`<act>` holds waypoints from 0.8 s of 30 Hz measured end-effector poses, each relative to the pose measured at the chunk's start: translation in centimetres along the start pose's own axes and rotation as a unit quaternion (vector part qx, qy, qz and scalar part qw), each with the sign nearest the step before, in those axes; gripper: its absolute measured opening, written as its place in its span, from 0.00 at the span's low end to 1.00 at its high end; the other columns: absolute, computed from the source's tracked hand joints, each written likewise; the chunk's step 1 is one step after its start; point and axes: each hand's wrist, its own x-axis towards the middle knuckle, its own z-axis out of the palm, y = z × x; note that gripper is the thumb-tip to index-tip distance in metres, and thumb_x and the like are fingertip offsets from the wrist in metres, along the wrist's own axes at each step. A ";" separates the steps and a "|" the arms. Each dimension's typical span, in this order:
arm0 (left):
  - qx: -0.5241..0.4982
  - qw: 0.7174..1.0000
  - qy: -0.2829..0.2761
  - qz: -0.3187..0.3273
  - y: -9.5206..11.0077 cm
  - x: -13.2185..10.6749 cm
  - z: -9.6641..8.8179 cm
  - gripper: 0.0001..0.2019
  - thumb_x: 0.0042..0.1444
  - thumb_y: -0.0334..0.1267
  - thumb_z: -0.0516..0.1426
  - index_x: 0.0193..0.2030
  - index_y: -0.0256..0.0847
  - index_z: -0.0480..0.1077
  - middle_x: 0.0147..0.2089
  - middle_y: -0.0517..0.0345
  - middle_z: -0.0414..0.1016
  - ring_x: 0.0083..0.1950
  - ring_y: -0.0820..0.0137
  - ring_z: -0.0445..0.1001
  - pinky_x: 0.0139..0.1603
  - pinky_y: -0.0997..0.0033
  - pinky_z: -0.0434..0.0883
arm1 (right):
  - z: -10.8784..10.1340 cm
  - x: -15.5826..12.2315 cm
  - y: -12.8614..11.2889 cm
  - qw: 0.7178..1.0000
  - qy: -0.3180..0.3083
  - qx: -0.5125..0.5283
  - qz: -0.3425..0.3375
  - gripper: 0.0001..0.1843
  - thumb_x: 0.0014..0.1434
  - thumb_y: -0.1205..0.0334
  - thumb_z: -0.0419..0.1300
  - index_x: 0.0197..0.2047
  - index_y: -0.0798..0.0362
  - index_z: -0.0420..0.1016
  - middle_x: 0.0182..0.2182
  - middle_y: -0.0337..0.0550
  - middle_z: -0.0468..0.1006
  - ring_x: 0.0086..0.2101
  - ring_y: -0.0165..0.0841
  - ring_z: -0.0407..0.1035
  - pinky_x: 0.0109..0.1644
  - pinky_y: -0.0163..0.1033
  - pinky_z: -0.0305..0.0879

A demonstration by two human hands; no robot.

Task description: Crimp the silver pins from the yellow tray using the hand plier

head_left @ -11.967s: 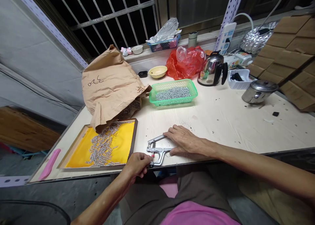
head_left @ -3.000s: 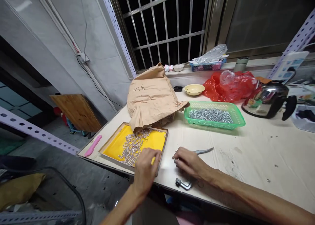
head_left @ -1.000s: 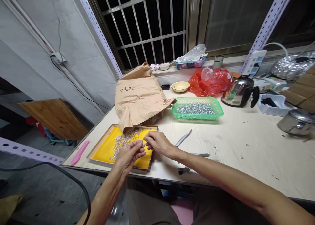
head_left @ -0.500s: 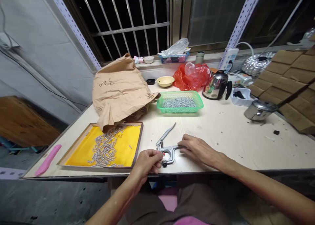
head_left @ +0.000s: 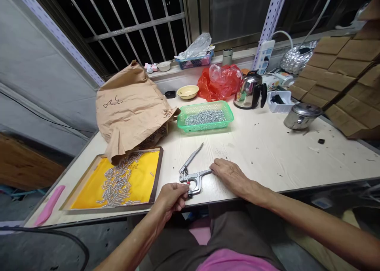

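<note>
A grey metal pair of snap-fastener pliers [head_left: 194,177] lies on the table, its upper handle raised at an angle and a spring showing near the pivot. My left hand [head_left: 172,196] is closed in a pinch at the jaw, beside the red tip and the black die; whatever sits between thumb and finger is too small to make out. With bent fingers, my right hand [head_left: 233,177] holds the end of the lower handle. Left of the pliers, small metal pieces [head_left: 116,186] lie heaped on the yellow lining of a shallow tray [head_left: 158,172].
A green basket [head_left: 204,126] of small metal pieces stands behind the pliers. A brown paper bag [head_left: 130,105] leans over the tray. Farther back are a yellow bowl [head_left: 187,92], a red plastic bag [head_left: 219,83], a kettle [head_left: 247,93] and a lidded pot [head_left: 302,116]. A pink flat tool [head_left: 50,205] lies at left.
The camera view has turned, so things on the table sit farther left in the picture. Both hands stay at the pliers; slightly more of the lower handle shows by my right hand.
</note>
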 end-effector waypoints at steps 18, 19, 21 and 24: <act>-0.058 0.986 -0.043 -0.152 1.7 -0.9 0.1 0.06 0.48 0.31 0.63 0.27 0.30 0.70 0.19 0.58 0.73 0.14 0.77 0.69 0.12 0.83 0.66 | 0.7 -0.3 -0.2 0.998 0.064 -0.028 -0.012 0.09 0.61 0.74 0.52 0.32 0.54 0.68 0.32 0.41 0.70 0.33 0.33 0.62 0.34 0.38 0.53; -0.063 0.985 -0.043 -0.157 1.8 -0.9 0.0 0.06 0.48 0.31 0.63 0.28 0.30 0.70 0.19 0.58 0.73 0.14 0.77 0.69 0.12 0.83 0.66 | 0.7 -0.3 -0.2 0.997 0.067 -0.028 -0.010 0.09 0.61 0.74 0.52 0.32 0.54 0.68 0.32 0.41 0.70 0.33 0.33 0.62 0.34 0.38 0.53; -0.076 0.984 -0.036 -0.156 1.7 -1.1 0.1 0.05 0.49 0.30 0.62 0.28 0.30 0.70 0.19 0.59 0.73 0.14 0.77 0.69 0.13 0.83 0.66 | 0.8 -0.5 -0.4 0.997 0.075 -0.031 -0.006 0.09 0.61 0.75 0.52 0.32 0.54 0.68 0.32 0.41 0.70 0.33 0.33 0.62 0.34 0.38 0.53; -0.083 0.986 -0.026 -0.141 1.6 -1.5 0.6 0.06 0.51 0.31 0.61 0.27 0.31 0.69 0.19 0.60 0.73 0.14 0.78 0.68 0.12 0.84 0.66 | 0.9 -0.7 -0.5 0.996 0.081 -0.035 0.000 0.09 0.60 0.76 0.52 0.33 0.54 0.68 0.33 0.41 0.70 0.33 0.34 0.62 0.34 0.39 0.54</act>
